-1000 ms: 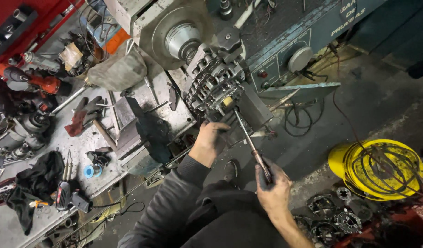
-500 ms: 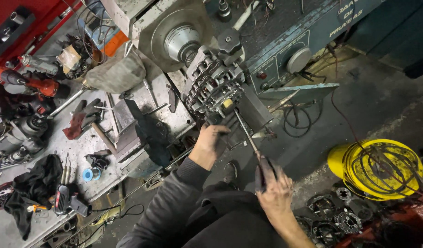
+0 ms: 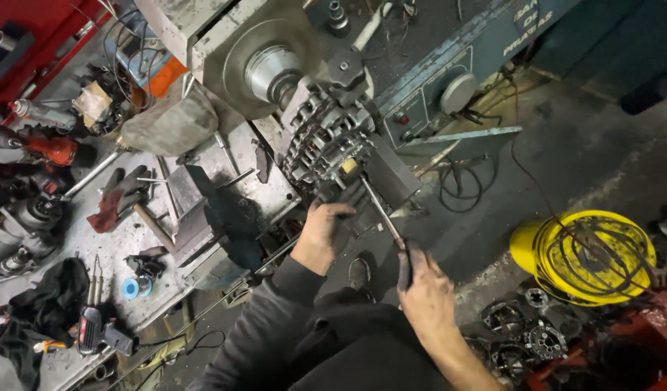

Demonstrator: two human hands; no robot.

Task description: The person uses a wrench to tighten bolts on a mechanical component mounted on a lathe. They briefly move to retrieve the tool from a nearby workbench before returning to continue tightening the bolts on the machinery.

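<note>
A grey finned alternator (image 3: 325, 141) is clamped on a test bench machine (image 3: 435, 94), next to a round metal pulley disc (image 3: 265, 69). My right hand (image 3: 424, 289) is shut on the dark handle of a long screwdriver (image 3: 380, 213), whose tip reaches the alternator's rear end near a yellowish terminal. My left hand (image 3: 322, 233) rests against the dark underside of the alternator and seems to grip a part there. Which part it grips is hidden by my fingers.
A cluttered workbench (image 3: 80, 282) on the left carries red gloves (image 3: 120, 195), a black power tool (image 3: 94, 329), a blue tape roll (image 3: 131, 288) and rags. A yellow bucket (image 3: 565, 250) with coiled wire stands on the floor at right, beside several alternator parts (image 3: 525, 333).
My right hand and the screwdriver have shifted slightly; the view has drifted a little. My left hand stays at the alternator.
</note>
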